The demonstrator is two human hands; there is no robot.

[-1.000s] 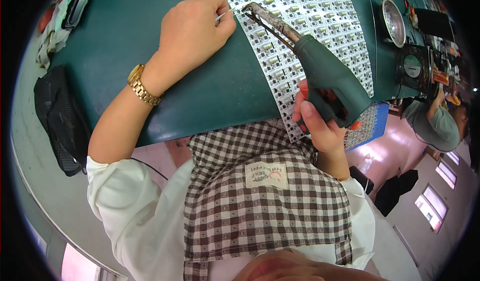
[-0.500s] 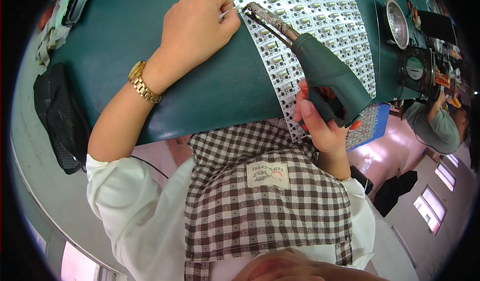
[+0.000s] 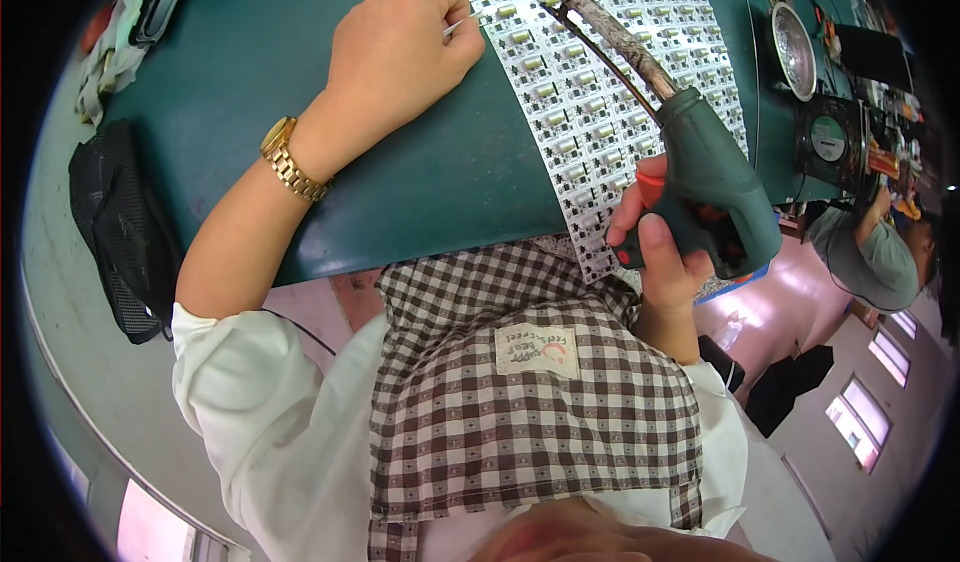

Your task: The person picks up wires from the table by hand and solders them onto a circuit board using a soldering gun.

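A white panel of small circuit boards (image 3: pixel 545 117), each bearing a yellowish component, lies on the green table. At its far left edge my left hand (image 3: pixel 400 57) is closed, pinching a thin white wire (image 3: pixel 455 28) whose end reaches the panel. My right hand (image 3: pixel 660 257) wraps round the handle of a dark green soldering gun (image 3: pixel 715 167), fingers by its red trigger. The gun's crusted metal barrel slants up and left over the panel. Its tip stands to the right of the wire, apart from it; whether it touches the boards I cannot tell.
A metal bowl (image 3: pixel 793 52) and a black reel (image 3: pixel 829 142) sit at the right of the green table (image 3: pixel 430 192). A black mesh bag (image 3: pixel 120 232) lies at the left edge. Another person (image 3: pixel 868 247) is at far right.
The soldering gun has moved right and slightly down with my right hand, its tip leaving the wire's end at the panel's edge. My left hand has barely shifted.
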